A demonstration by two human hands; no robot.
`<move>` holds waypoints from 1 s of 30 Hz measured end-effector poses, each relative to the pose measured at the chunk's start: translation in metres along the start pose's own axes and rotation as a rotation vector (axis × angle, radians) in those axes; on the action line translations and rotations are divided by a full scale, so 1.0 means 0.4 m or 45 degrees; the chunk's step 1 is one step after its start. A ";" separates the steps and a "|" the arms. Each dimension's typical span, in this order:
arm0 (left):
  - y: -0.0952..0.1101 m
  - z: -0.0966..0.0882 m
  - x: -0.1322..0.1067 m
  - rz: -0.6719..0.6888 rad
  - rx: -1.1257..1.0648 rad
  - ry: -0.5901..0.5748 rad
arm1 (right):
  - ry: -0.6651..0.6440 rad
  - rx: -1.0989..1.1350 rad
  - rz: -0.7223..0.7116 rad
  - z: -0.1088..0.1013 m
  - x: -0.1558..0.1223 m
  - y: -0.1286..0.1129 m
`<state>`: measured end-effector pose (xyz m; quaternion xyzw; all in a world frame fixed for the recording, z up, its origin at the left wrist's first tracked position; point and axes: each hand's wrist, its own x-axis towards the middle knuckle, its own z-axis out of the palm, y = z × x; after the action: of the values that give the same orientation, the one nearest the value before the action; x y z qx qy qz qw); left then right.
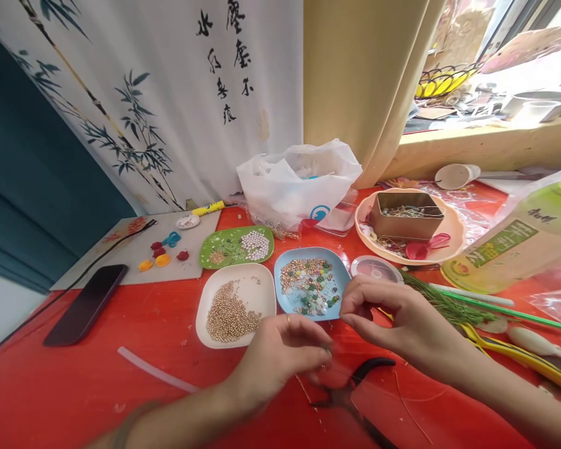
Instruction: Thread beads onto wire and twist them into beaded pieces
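My left hand (pixel 282 355), slightly blurred, is pinched closed in front of the cream plate (pixel 203 327) of small gold beads (pixel 228 315). By the right edge of the blue plate (pixel 284 304), my right hand (pixel 397 312) has thumb and forefinger pressed together. Whatever lies in either pinch is too small to make out; a faint thin line shows below the hands. Gold, green and white beads (pixel 315 293) lie in the blue plate. Under my hands, dark-handled pliers (pixel 343 399) rest on the red table (pixel 168 418).
Behind stand a green plate (pixel 205 252) with white beads and a white plastic bag (pixel 299 181). To the right are a peach tray (pixel 455 240) with a metal box (pixel 406 221), a large bottle (pixel 518 237) and yellow-handled scissors (pixel 528 355). A phone (pixel 87 305) lies left.
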<state>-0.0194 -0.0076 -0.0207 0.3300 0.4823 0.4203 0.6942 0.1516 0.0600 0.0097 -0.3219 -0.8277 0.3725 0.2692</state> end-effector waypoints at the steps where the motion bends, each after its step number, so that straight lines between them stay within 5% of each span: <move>1: 0.001 0.000 -0.002 0.014 0.013 0.003 | -0.012 0.046 0.038 0.003 -0.007 -0.002; 11: 0.031 -0.002 -0.013 0.043 0.039 0.054 | -0.054 0.199 0.115 0.026 -0.021 -0.021; 30: 0.036 0.002 -0.021 -0.009 0.015 0.093 | 0.132 -0.049 -0.212 0.053 -0.028 -0.018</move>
<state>-0.0242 -0.0089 -0.0047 0.3168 0.5108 0.4267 0.6757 0.1419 0.0387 0.0011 -0.2759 -0.8436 0.3157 0.3355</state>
